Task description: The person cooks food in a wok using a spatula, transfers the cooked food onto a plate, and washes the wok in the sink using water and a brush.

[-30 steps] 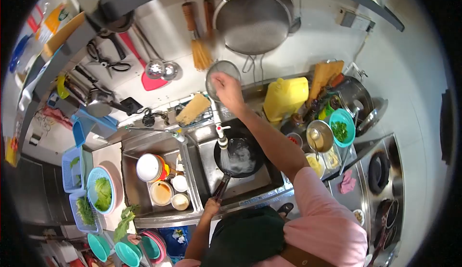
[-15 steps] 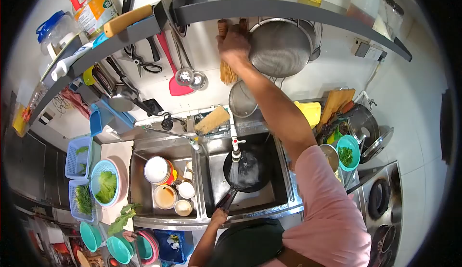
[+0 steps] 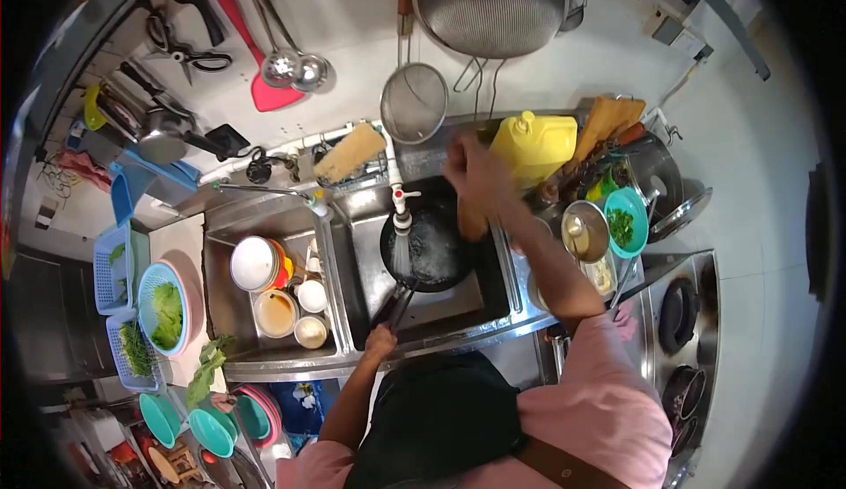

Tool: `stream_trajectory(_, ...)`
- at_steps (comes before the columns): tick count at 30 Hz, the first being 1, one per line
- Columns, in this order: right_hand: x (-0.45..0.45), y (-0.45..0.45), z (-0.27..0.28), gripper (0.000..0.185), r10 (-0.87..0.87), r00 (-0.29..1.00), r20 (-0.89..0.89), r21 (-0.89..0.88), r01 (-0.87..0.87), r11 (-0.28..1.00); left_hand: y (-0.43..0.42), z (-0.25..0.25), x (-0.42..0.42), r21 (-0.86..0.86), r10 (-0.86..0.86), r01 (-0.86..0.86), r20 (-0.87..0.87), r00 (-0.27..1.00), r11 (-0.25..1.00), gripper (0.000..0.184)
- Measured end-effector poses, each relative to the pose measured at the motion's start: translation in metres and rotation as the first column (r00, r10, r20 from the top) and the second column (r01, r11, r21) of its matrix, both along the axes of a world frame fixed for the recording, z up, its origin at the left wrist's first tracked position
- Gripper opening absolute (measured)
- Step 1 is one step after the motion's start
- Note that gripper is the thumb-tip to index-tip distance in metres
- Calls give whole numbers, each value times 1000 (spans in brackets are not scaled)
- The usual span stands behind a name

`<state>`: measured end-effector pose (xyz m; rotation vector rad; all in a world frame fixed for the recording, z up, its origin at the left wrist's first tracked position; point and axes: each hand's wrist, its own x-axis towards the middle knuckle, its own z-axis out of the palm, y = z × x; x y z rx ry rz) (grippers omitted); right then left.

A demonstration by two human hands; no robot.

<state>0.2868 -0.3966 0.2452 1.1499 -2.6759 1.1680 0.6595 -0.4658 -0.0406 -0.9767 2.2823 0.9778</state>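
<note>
A dark frying pan [image 3: 434,255] lies in the right sink basin, with water from the tap [image 3: 402,216] running into it. My left hand [image 3: 381,342] is closed around the end of its handle, at the front rim of the sink. My right hand [image 3: 473,172] is above the right side of the basin, smeared by motion. Below its fist shows the blurred tan end of a bamboo brush [image 3: 472,221], close to the pan's right edge; whether it touches the pan I cannot tell.
In the left basin stand several tubs and cups [image 3: 276,313]. A yellow jug [image 3: 535,150], a metal bowl [image 3: 585,231] and a turquoise bowl of chopped greens [image 3: 625,222] crowd the right counter. Strainers [image 3: 414,103] hang on the wall ahead; a stove [image 3: 679,317] is at right.
My right hand has taken the bamboo brush off the wall and brought it down over the right basin. My left hand still grips the pan handle. The view has tilted downward.
</note>
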Motion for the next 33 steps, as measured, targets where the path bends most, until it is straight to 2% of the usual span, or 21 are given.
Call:
stream_trajectory(1,4,10,-56,34,6,1000,1,-14,-6,1000,2,2,0,1,-20,20,18,1000,1000,38)
stream_trajectory(3,13,27,-139,36,-155,953,262,179,110,978,2,15,-8,-2,-54,54,56,997,999,38)
stream_trajectory(5,35,37,-233,29,-313,942,122,158,293,943,4,12,-4,-7,-26,26,9,1000,1000,35)
stream_trajectory(7,63,53,-358,21,-178,944,278,541,-1,841,9,15,-1,-44,-9,6,-65,998,999,32)
stream_trajectory(9,121,74,-360,17,98,949,301,548,-256,796,15,26,-4,-6,37,-37,-30,999,999,30)
stream_trajectory(11,159,82,-351,17,368,877,310,549,-481,684,18,33,-7,-1,44,-44,-9,999,999,29)
stream_trajectory(14,157,75,-353,18,471,808,355,571,-586,576,33,27,15,-39,-25,26,14,1000,999,29)
stream_trajectory(15,141,74,-350,19,249,878,408,592,-462,660,35,8,33,-64,-95,96,12,995,993,28)
stream_trajectory(16,123,63,-345,19,206,889,410,596,-432,677,27,-7,28,-107,-161,159,-15,987,981,27)
stream_trajectory(17,113,56,-342,20,162,893,420,601,-408,687,32,54,-5,-73,-4,10,83,997,997,29)
stream_trajectory(18,125,60,-340,21,104,885,454,608,-394,690,37,56,5,-102,-19,30,107,994,994,29)
stream_trajectory(19,140,61,-350,22,240,853,464,652,-512,559,38,52,4,-135,-29,43,109,994,990,30)
stream_trajectory(22,172,79,-328,23,240,820,520,577,-544,609,43,35,-11,-235,-20,28,39,999,972,29)
stream_trajectory(23,164,85,-359,25,376,818,435,612,-575,543,47,34,-7,-263,-13,18,20,1000,965,28)
stream_trajectory(25,132,80,-341,27,-5,886,463,630,-326,705,47,37,-9,-215,-14,22,37,999,976,27)
stream_trajectory(26,116,77,-336,27,-201,858,472,641,-178,746,44,38,-11,-192,-20,28,45,999,981,26)
stream_trajectory(29,85,88,-404,32,-167,964,208,636,-4,772,21,26,19,173,127,-116,-54,990,978,27)
stream_trajectory(30,78,88,-384,30,-255,947,197,589,94,803,15,32,24,428,331,-311,29,943,849,30)
stream_trajectory(31,79,89,-365,29,-344,918,197,544,190,818,11,41,35,628,487,-475,170,856,616,32)
stream_trajectory(32,84,91,-357,31,-345,882,321,511,145,847,12,57,40,746,579,-591,347,738,307,35)
stream_trajectory(33,86,94,-354,33,-335,836,436,469,107,877,20,76,34,739,611,-588,309,729,329,38)
